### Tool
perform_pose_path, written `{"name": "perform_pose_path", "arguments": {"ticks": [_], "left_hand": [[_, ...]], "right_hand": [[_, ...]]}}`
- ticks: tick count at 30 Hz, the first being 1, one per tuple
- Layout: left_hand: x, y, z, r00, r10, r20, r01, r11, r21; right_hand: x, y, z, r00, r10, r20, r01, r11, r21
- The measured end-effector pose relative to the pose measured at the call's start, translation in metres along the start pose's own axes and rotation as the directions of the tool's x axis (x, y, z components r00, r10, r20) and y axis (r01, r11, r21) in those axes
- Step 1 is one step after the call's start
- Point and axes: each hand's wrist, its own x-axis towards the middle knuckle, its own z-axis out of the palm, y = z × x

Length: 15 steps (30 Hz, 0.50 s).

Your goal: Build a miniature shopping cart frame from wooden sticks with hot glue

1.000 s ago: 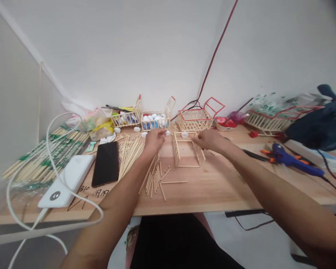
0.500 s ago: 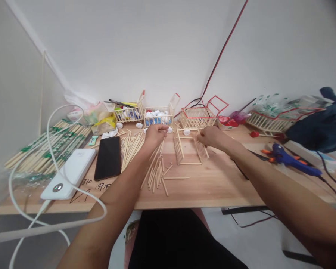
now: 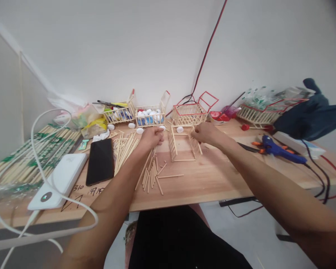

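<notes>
A small box-shaped frame of wooden sticks stands on the table between my hands. My right hand is closed on the upper part of its right side, with the fingertips partly hidden. To the left of the frame, my left hand hovers over the table with its fingers curled together. What it holds, if anything, is too small to make out. Short cut sticks lie in a fan below my left hand, and longer sticks are heaped beside its wrist.
Finished stick carts line the wall, including a red-trimmed cart and one with white wheels. A blue glue gun lies at the right. At the left are a phone, a white power bank with its cable, and bundled chopsticks.
The view has swung slightly right, shifting everything leftward. My left hand's fingers have curled in more. My right hand stays on the stick frame.
</notes>
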Motion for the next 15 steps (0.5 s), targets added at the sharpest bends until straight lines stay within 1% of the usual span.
{"name": "perform_pose_path", "arguments": {"ticks": [5, 10, 13, 15], "left_hand": [[-0.004, 0.001, 0.004, 0.993, -0.093, 0.068, 0.101, 0.988, -0.115], [-0.009, 0.004, 0.006, 0.977, -0.168, 0.132, 0.191, 0.963, -0.192], [-0.011, 0.006, 0.006, 0.962, -0.192, 0.194, 0.231, 0.951, -0.204], [-0.013, 0.007, 0.005, 0.949, -0.188, 0.253, 0.244, 0.947, -0.211]], "right_hand": [[-0.003, 0.001, 0.0, 1.0, -0.008, -0.018, 0.008, 1.0, -0.005], [-0.011, 0.004, -0.001, 0.998, -0.022, -0.062, 0.024, 0.999, 0.047], [-0.017, 0.006, -0.001, 0.993, -0.042, -0.112, 0.049, 0.997, 0.066], [-0.019, 0.007, 0.0, 0.99, -0.043, -0.135, 0.055, 0.995, 0.085]]}}
